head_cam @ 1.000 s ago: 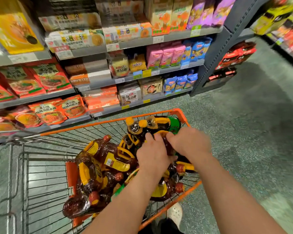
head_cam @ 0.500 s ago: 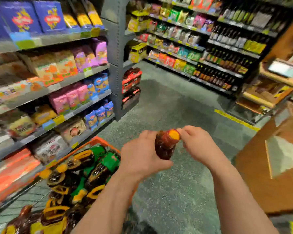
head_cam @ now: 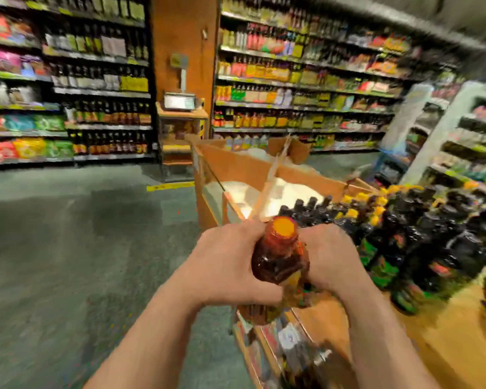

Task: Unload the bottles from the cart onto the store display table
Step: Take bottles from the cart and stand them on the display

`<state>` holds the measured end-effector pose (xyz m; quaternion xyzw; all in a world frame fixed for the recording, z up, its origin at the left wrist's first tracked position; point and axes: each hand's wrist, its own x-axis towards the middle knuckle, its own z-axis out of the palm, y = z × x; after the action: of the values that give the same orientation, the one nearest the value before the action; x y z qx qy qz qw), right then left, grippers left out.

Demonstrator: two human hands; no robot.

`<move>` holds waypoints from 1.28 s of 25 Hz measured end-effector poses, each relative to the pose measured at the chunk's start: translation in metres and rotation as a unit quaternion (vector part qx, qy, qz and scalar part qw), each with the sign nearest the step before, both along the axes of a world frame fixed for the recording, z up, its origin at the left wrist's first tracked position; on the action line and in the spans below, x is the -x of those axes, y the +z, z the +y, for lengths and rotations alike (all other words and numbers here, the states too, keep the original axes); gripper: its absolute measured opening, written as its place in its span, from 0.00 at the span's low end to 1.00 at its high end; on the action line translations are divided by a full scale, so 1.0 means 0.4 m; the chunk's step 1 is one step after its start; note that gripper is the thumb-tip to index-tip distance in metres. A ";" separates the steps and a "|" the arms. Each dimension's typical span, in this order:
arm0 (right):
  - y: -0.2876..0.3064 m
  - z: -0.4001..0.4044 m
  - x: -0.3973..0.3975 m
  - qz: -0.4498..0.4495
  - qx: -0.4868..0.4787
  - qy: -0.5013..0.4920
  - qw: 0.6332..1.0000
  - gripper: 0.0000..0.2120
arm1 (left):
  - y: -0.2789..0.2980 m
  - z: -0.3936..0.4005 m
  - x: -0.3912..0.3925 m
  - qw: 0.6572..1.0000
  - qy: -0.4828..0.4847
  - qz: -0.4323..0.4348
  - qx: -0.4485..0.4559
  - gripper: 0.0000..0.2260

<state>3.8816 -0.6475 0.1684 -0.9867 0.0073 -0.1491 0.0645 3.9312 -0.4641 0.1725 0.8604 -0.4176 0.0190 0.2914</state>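
A dark brown bottle (head_cam: 278, 254) with an orange neck and yellow cap stands upright between my hands at the picture's centre. My left hand (head_cam: 225, 265) grips its left side and my right hand (head_cam: 331, 259) grips its right side. It hangs above the near corner of the wooden display table (head_cam: 446, 341) at the right, where several dark bottles (head_cam: 421, 234) with yellow caps and green labels stand. The cart is out of view. The picture is blurred by motion.
A wooden bin (head_cam: 253, 169) holding white goods stands just beyond the table. Stocked store shelves (head_cam: 300, 88) line the back, with a scale on a stand (head_cam: 180, 108) by an orange pillar. Green floor (head_cam: 68, 234) spreads to the left.
Both hands lifted a bottle out of the cart and carried it rightwards. The view swung from the cart and snack shelves to the display table.
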 end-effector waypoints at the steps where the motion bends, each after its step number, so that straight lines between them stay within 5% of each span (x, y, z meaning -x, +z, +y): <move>1: -0.007 -0.082 0.040 0.006 -0.009 -0.049 0.999 0.12 | -0.005 -0.087 0.008 1.000 -0.030 -0.007 0.003 0.25; 4: -0.029 -0.264 0.149 0.017 -0.026 -0.178 0.984 0.06 | -0.032 -0.307 0.033 0.994 -0.110 -0.014 0.006 0.26; 9: -0.060 -0.400 0.301 -0.024 -0.079 -0.357 0.930 0.15 | -0.065 -0.544 0.081 0.981 -0.193 0.007 0.017 0.24; 19: -0.097 -0.445 0.570 -0.041 -0.104 -0.640 0.760 0.14 | -0.091 -0.854 0.254 0.904 -0.424 -0.045 -0.024 0.31; 24: -0.141 -0.476 0.729 -0.014 -0.086 -0.710 0.699 0.11 | -0.104 -0.955 0.431 0.860 -0.503 -0.072 -0.045 0.27; 28: -0.165 -0.551 0.886 -0.005 -0.075 -0.722 0.688 0.06 | -0.127 -1.053 0.598 0.853 -0.507 -0.104 -0.070 0.32; 32: -0.203 -0.663 1.035 -0.029 -0.103 -0.716 0.690 0.12 | -0.157 -1.167 0.763 0.852 -0.500 -0.128 -0.087 0.32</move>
<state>3.4675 -0.9128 0.0873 -0.6642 0.7251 -0.1774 0.0398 3.6261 -0.9311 0.1096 0.5469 -0.8252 -0.0554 0.1298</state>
